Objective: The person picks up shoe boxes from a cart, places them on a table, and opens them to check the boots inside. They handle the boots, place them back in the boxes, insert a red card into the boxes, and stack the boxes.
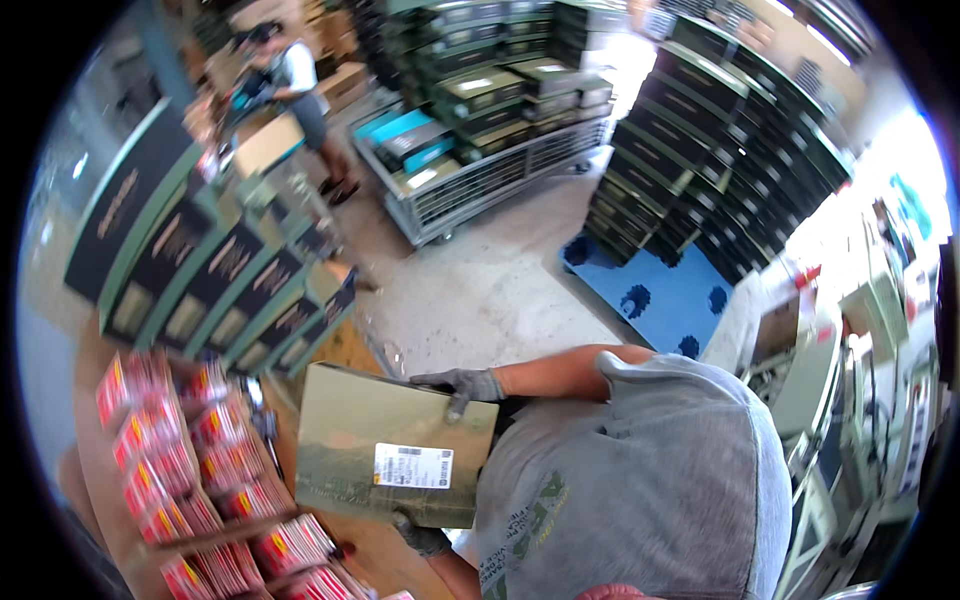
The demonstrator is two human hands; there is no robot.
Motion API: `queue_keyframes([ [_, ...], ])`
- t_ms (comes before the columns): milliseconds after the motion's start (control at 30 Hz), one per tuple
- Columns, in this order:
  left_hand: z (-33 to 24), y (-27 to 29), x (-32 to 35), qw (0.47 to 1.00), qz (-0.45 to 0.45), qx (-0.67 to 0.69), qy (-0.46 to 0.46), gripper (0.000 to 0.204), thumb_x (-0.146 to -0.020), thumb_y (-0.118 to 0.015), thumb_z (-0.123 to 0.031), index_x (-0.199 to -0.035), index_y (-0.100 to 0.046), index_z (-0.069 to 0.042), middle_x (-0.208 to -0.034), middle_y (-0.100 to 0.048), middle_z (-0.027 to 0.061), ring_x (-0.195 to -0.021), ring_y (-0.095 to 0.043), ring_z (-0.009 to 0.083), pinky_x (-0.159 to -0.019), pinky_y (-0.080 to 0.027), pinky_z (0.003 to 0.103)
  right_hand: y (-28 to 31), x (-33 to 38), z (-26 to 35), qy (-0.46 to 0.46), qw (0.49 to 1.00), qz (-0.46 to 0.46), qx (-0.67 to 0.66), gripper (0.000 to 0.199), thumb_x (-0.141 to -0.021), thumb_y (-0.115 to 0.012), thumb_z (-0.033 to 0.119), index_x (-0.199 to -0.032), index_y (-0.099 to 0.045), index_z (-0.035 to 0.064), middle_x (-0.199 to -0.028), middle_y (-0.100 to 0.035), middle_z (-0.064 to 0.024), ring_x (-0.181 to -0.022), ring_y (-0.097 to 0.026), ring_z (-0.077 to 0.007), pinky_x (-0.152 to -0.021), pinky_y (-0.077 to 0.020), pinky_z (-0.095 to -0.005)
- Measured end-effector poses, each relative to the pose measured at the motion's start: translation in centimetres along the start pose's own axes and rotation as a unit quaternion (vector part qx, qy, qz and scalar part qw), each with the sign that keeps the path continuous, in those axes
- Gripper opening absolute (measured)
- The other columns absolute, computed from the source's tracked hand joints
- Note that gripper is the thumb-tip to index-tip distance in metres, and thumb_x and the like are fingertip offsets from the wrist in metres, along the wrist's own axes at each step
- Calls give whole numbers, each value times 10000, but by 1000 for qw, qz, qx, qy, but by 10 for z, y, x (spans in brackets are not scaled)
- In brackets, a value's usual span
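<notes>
Both my hands, in grey gloves, hold a flat olive-green cardboard box (345,430) in front of my grey shirt. A white printed label sits on the box's upper face. My right hand (462,387) is closed over the far edge near the corner, its thumb lying on top. At the near edge, my left hand (424,538) grips the side, with some of its fingers hidden beneath the box. Under and beside the box shows a wooden tabletop (370,555); I cannot tell whether the box touches it.
Red-and-white packets (165,440) fill open cartons at left, beside stacked green-and-black boxes (225,275). Behind, a person (295,85) works near a metal cage trolley (490,170) of boxes. A tall box stack (690,120) stands on a blue pallet (650,295); machinery (810,390) lines the right.
</notes>
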State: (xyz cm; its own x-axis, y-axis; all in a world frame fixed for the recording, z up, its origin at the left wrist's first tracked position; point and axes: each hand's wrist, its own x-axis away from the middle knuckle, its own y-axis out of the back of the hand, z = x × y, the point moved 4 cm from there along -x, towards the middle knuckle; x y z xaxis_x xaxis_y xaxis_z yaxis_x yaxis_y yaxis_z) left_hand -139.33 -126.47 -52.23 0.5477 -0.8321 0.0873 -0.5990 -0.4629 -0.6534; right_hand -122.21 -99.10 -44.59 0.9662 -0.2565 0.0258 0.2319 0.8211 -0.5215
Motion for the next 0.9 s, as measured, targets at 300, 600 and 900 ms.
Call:
queue_keyframes([
  [300,135,-87,-116,930,150,-317,113,784,-932,-693,-423,-1528,-340,-57,-1450,-472,88,-1303,-478,302,-1092,-400,415,125,194,17,196,890,-372,-178,893,-750,-720,14,-1556,-338,54,-1377,-573,-155,-1215,-602,-279,-1000,-519,-405],
  [600,235,-45,-133,883,98,-273,368,712,-989,-566,-462,-1537,-331,-73,-1395,-486,104,-1233,-507,272,-1027,-415,360,180,410,211,422,723,-508,-204,458,-745,-739,183,-1133,-644,-41,-1011,-706,-189,-920,-710,-325,-922,-581,-478],
  [900,381,-208,-178,784,132,-456,400,766,-982,-541,-516,-1551,-298,-63,-1448,-438,125,-1289,-467,286,-1070,-373,379,234,642,432,606,664,-438,-16,768,-804,-719,331,-1434,-433,-1,-1323,-565,-238,-1200,-583,-430,-1022,-485,-626],
])
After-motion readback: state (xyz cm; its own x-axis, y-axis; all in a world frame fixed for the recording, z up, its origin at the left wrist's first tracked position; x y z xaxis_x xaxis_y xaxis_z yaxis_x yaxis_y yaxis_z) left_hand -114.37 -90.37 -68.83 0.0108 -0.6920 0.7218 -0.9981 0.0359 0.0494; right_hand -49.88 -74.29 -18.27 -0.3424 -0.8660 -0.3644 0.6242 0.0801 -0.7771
